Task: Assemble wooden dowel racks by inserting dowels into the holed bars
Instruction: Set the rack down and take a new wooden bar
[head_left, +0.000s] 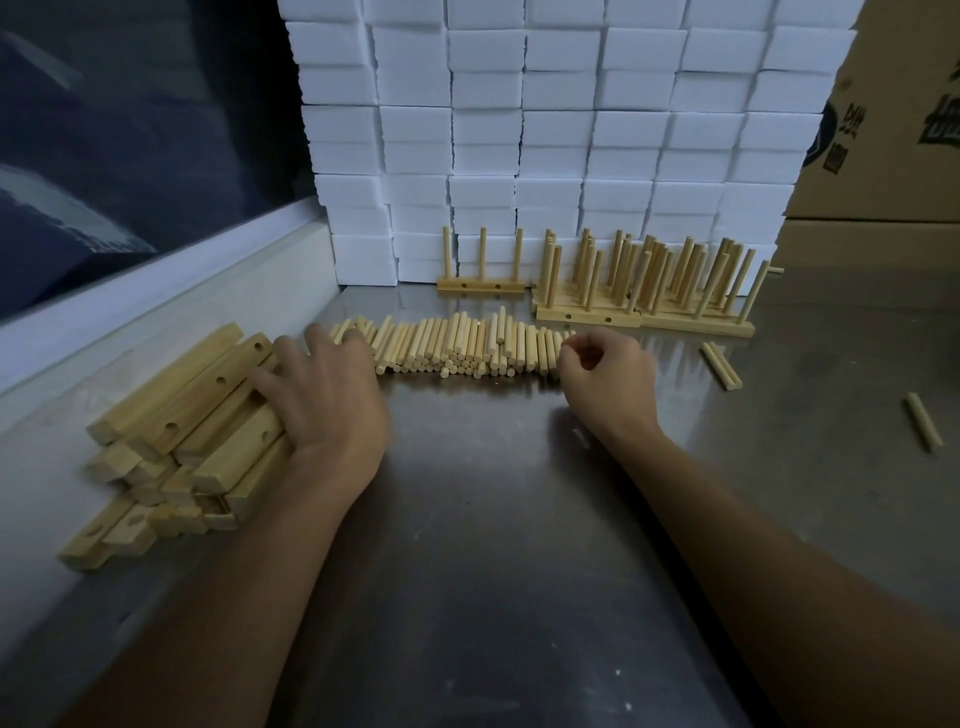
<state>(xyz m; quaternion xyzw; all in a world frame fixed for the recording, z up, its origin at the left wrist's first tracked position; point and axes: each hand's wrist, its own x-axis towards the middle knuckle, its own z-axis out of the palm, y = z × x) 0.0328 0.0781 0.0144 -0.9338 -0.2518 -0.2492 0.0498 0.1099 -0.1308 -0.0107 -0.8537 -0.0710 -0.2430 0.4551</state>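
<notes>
A heap of holed wooden bars (176, 441) lies at the left on the steel table (493, 545). My left hand (324, 395) rests on the heap's right side, fingers spread over the bars and reaching the dowels. A row of loose dowels (457, 345) lies across the middle. My right hand (605, 379) sits at the row's right end with fingers curled; whether it pinches a dowel is hidden. Finished racks (644, 291) with upright dowels stand behind, and one three-dowel rack (480, 283) stands to their left.
A wall of stacked white foam blocks (545, 130) closes the back. Cardboard boxes (893, 130) stand at the right. A white ledge (156, 312) runs along the left edge. Stray dowels lie at the right (721, 365) and far right (923, 428).
</notes>
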